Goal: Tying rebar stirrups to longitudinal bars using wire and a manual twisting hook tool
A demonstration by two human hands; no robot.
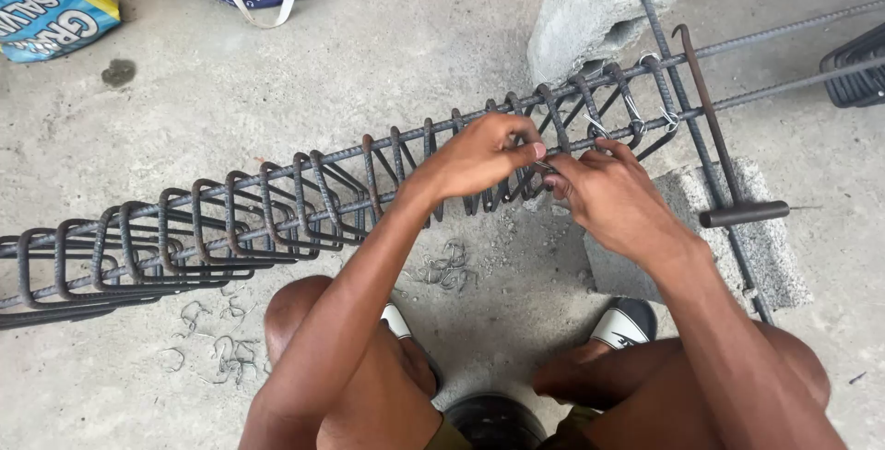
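Your left hand (479, 155) and right hand (608, 194) pinch a wire (544, 166) at the stirrup (553, 118); keep it snug against the rebar (277, 173).

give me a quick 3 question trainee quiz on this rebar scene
1. True or false: both hands meet at the same spot on the rebar cage.
2. Where does the hooked steel tool lie? A) in the right hand B) across the bars, right of the hands C) in the blue bag
3. What litters the floor under the cage?

Key:
1. True: left hand and right hand pinch at one bar.
2. B
3. Bent wire scraps.
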